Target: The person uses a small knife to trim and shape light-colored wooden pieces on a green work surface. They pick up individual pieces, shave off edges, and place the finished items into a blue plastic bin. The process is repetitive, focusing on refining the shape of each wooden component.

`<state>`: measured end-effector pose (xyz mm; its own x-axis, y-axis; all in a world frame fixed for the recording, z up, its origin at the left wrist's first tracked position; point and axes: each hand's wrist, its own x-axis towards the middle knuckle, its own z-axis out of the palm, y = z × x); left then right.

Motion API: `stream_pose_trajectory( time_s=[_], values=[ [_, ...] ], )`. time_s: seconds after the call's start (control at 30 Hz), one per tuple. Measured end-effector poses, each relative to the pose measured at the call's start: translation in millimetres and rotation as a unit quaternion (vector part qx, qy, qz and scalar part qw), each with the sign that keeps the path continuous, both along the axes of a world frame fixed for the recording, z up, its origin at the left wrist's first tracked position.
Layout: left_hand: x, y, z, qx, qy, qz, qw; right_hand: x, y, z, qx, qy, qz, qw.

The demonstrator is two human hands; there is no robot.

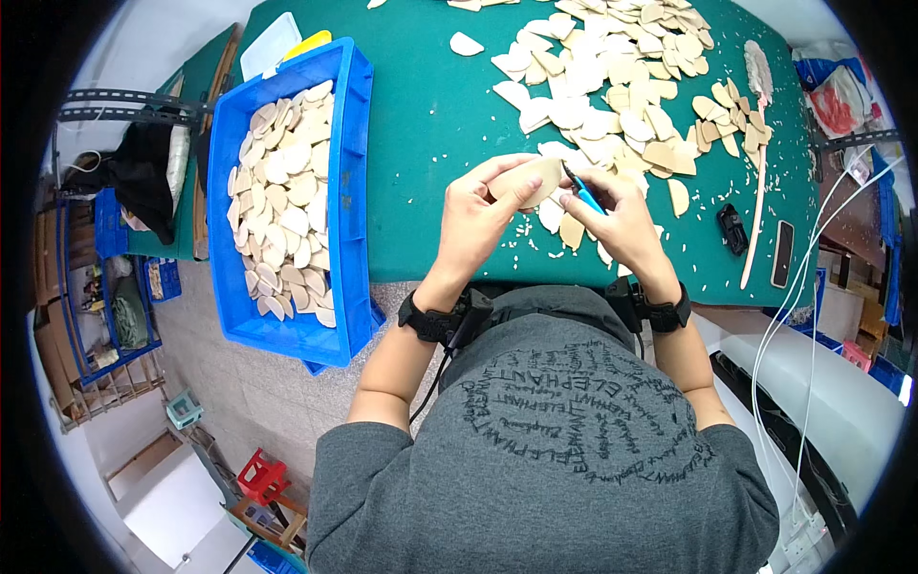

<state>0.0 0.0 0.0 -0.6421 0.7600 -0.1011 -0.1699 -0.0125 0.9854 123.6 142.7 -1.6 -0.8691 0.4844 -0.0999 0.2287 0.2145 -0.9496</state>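
Observation:
Between the thumb and fingers of my left hand (478, 215) is a beige, flat half-oval pad (535, 180), foam-like in look. My right hand (620, 218) grips small blue-handled nippers (585, 196), their dark tip touching or very near the pad's right edge. Their jaws are too small to make out. Both hands are over the near edge of the green table, close together. Just beyond them lies a large loose heap of similar beige pads (583, 110). Small pale scraps (516, 239) are scattered around my hands.
A deep blue crate (352, 191) filled with beige pads stands at the table's left. On the right of the green tabletop (430, 124) lie a long-handled brush (758, 77), a black object (732, 230) and a phone (782, 253). White cables (765, 354) hang at the right.

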Motion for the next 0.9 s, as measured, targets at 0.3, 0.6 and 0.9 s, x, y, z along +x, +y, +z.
stream_pose_trajectory(
  time_s=[0.3,0.6,0.9],
  values=[
    [-3.8,-1.8,0.3,-0.04,0.064,0.004,0.997,-3.0,-0.5,-2.7,-0.007,-0.004,0.006,1.0],
    [-3.0,-0.2,1.6,-0.042,0.058,0.003,0.997,-2.7,4.7,-1.7,0.014,-0.015,0.017,1.0],
    [-8.1,-13.4,-3.1,-0.031,0.011,0.034,0.999,-6.6,0.5,-1.7,-0.028,-0.007,0.007,1.0]
  ],
)
